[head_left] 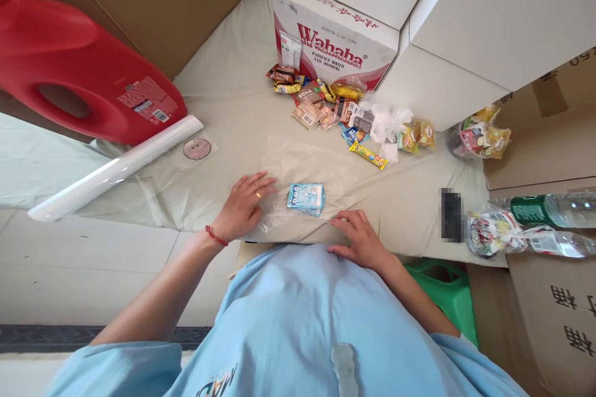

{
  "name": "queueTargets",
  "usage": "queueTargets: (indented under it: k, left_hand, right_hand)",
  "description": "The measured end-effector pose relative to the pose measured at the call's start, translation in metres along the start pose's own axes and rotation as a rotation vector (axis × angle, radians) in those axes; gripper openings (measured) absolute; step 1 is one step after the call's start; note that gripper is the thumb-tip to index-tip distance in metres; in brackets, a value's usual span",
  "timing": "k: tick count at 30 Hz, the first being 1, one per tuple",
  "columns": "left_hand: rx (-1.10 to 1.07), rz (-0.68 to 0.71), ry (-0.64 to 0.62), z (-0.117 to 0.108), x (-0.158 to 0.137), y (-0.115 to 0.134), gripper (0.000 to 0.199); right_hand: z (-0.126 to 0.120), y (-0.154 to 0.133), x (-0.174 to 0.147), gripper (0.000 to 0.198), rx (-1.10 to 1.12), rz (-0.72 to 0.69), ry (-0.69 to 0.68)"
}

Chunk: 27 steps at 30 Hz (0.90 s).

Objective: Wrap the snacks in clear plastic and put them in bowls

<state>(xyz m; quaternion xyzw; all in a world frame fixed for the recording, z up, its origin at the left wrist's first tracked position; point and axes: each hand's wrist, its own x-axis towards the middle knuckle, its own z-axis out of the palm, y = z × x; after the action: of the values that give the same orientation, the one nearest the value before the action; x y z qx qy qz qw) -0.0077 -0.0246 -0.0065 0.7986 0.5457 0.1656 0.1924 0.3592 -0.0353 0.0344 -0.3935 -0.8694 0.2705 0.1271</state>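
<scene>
Clear plastic film, perhaps a bag, is spread over the table covering in front of me. Several light-blue printed packets, stacked slightly askew, are on or inside it; which of the two I cannot tell. My left hand rests flat on the film's left side, fingers stretched out, with a ring and a red bracelet. At the lower right corner of the film lies my right hand, its fingers apart and slightly bent. The fingertips of the right hand reach the film's edge, with no grip visible.
Beyond the film lies a heap of wrapped snacks against a Wahaha water carton. To the left are a red jug, a plastic roll and a round pinkish disc. Bottles and a blurred dark object lie right.
</scene>
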Motion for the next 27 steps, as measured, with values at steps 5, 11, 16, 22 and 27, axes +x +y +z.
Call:
queueTargets:
  k: [5,11,16,22,27]
  left_hand:
    - [0.008,0.093,-0.104,-0.008,-0.024,-0.017,0.072]
    - [-0.034,0.135,-0.033,-0.008,-0.024,-0.017,0.052]
    - [-0.149,0.042,0.110,-0.005,-0.008,-0.014,0.029]
    - [-0.210,-0.193,0.247,0.005,0.018,-0.020,0.032]
    - [-0.143,-0.456,0.625,0.001,0.015,-0.022,0.022]
  right_hand:
    - [0.032,0.001,0.011,0.064,0.021,0.101,0.096]
    - [0.032,0.009,0.026,0.023,0.028,0.190,0.229]
    - [-0.005,0.006,0.039,0.015,-0.036,0.041,0.223]
    - [-0.019,0.025,0.079,0.019,0.233,0.126,0.063]
    - [0.002,0.044,0.106,0.016,0.168,0.407,0.003]
